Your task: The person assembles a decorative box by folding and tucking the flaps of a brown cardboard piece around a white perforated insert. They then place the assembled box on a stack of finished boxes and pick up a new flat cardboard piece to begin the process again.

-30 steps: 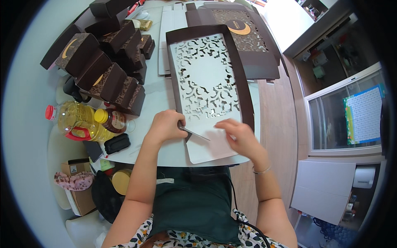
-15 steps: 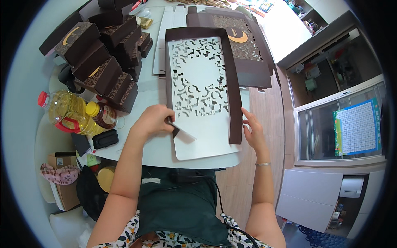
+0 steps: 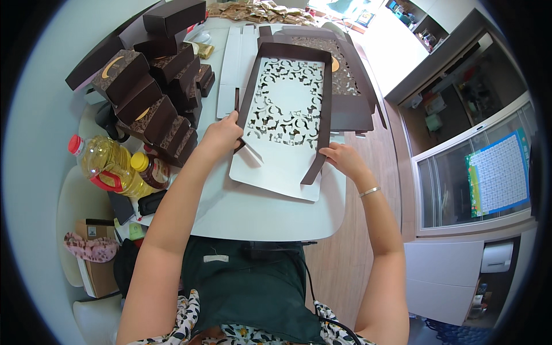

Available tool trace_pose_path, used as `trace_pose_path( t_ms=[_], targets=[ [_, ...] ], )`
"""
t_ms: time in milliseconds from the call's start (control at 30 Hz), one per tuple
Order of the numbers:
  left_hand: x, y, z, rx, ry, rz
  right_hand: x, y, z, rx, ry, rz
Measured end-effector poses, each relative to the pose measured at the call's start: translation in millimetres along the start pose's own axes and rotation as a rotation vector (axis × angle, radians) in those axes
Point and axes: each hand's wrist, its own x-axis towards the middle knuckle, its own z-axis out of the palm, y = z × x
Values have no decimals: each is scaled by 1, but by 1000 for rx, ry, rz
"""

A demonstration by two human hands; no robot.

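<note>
A half-folded cardboard box (image 3: 276, 167) lies on the table in front of me, white inside and dark brown outside, with a cut-out scroll pattern in its base. Its far and side walls stand up, while the near end is a flat white panel. My left hand (image 3: 221, 138) is closed on the left wall, where a small white flap (image 3: 253, 153) sticks inward at the fingers. On the other side my right hand (image 3: 345, 159) pinches the right wall (image 3: 316, 168) close to its near end. The fingertips under the card are partly hidden.
Flat brown patterned box blanks (image 3: 352, 113) and white card (image 3: 230, 75) lie beyond. At left stand stacked brown boxes (image 3: 132, 86), an oil bottle (image 3: 106, 161) and a yellow-capped jar (image 3: 150, 169). Gold packets (image 3: 261, 11) cover the table's far end.
The box has turned clockwise, its near end swinging left and away from me. My right hand, open beside the right wall before, now grips it. My left hand has stayed on the left wall.
</note>
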Motion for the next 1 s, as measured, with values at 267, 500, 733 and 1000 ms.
trace_pose_path(
  t_ms=[267, 500, 733, 1000],
  targets=[
    [-6, -4, 15, 39, 122, 297, -13, -6, -2, 44, 160, 83],
    [-3, -11, 22, -274, 30, 356, -21, -5, 29, 58, 344, -69],
    [-7, -2, 13, -393, 141, 104, -19, -8, 25, 368, 537, 197],
    [-10, -9, 30, -341, 142, 295, -20, -5, 25, 290, 463, 110]
  ],
)
